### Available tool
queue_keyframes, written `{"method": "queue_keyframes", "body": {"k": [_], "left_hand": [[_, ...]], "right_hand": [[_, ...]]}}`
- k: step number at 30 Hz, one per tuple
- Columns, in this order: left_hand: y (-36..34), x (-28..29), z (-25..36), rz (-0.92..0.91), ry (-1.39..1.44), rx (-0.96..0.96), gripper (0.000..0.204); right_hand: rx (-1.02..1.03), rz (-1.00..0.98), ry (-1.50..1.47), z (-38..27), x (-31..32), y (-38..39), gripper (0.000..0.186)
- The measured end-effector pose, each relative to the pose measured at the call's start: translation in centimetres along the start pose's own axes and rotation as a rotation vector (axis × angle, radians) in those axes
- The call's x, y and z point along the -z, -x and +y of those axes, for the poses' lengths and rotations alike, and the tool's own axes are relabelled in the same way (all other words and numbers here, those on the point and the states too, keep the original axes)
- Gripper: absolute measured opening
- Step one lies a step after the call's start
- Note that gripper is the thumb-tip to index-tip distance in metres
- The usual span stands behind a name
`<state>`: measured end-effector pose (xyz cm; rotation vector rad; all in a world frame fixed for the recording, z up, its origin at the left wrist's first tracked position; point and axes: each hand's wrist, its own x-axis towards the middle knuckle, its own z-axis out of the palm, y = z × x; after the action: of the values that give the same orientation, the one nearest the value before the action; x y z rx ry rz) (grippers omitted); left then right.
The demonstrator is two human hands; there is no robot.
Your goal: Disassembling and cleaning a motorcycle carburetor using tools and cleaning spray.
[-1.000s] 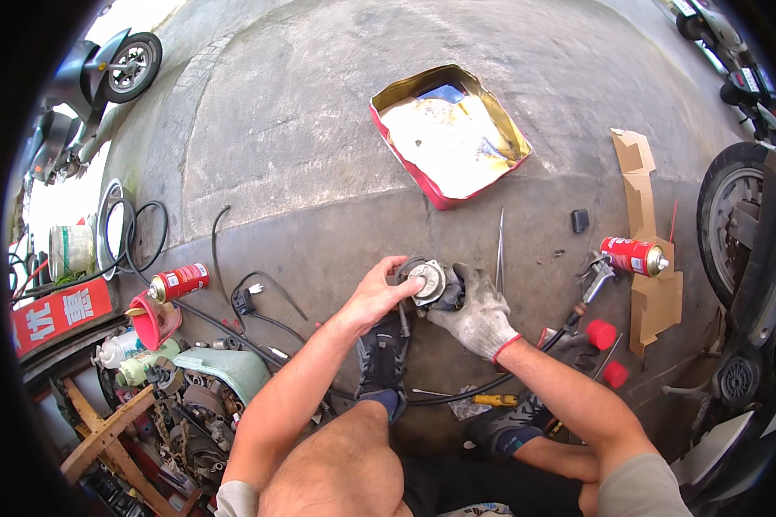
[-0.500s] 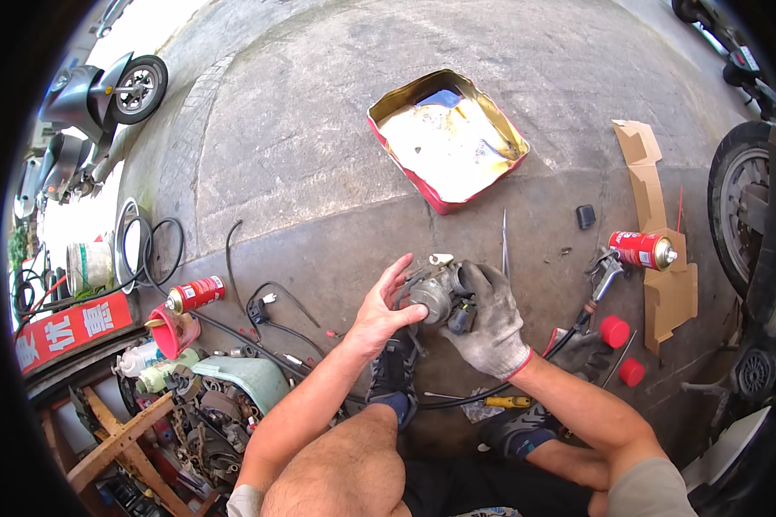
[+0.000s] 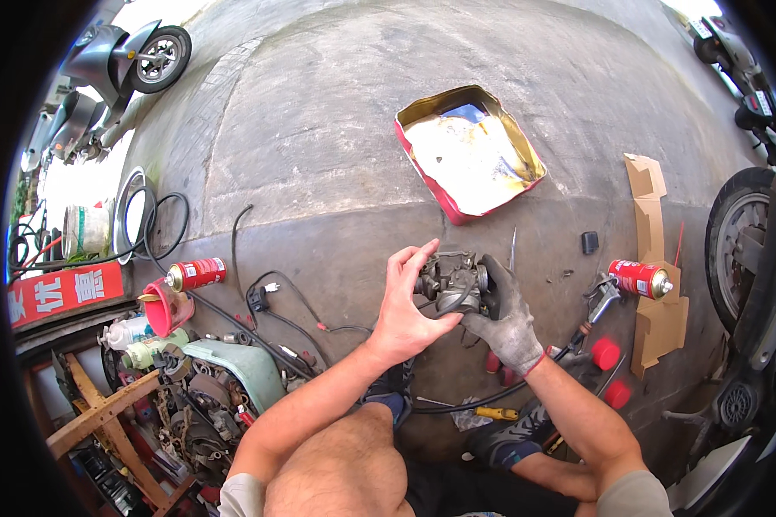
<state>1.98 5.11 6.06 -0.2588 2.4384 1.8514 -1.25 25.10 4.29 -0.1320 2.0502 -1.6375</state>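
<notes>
Between my hands is a metal carburetor (image 3: 455,284), dull grey with dark fittings. My bare left hand (image 3: 408,302) grips its left side, thumb underneath and fingers raised along the edge. On its other side my right hand (image 3: 509,323), in a grey work glove with dark fingers, is wrapped round the body. Part of the carburetor is covered by the glove. It is held off the ground above my shoes. Beyond it lies a cut-open red tin tray (image 3: 450,209) with pale, stained liquid inside.
To the right are a red spray can (image 3: 640,279) on folded cardboard (image 3: 660,332), an air blow gun (image 3: 602,302) and red caps (image 3: 606,354). A yellow-handled screwdriver (image 3: 497,414) lies near my foot. At left are another spray can (image 3: 197,273), cables, and a crate of parts (image 3: 207,405).
The carburetor has been turned in my hands, so its linkage side now faces up. My left fingers have shifted along its edge. The whole view has also moved slightly.
</notes>
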Motion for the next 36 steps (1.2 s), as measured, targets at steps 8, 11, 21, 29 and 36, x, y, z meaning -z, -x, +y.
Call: {"method": "queue_keyframes", "body": {"k": [8, 11, 21, 29, 36], "left_hand": [[-0.6, 0.7, 2.4, 0.117, -0.249, -0.341, 0.095], [-0.5, 1.1, 2.6, 0.158, -0.259, -0.425, 0.09], [-0.6, 1.9, 2.6, 0.119, -0.234, -0.37, 0.092], [-0.7, 2.3, 2.7, 0.081, -0.241, -0.285, 0.101], [-0.9, 2.0, 2.5, 0.097, -0.313, -0.279, 0.103]], "right_hand": [[-0.092, -0.134, -0.478, -2.4, 0.1, -1.3, 0.103], [-0.147, -0.14, -0.453, -4.0, 0.1, -1.7, 0.102], [-0.096, -0.131, -0.476, -4.1, -0.4, -2.3, 0.099], [-0.112, -0.152, -0.555, -3.7, -0.7, -2.7, 0.099], [-0.146, -0.163, -0.572, -3.7, -0.3, -2.8, 0.098]]}}
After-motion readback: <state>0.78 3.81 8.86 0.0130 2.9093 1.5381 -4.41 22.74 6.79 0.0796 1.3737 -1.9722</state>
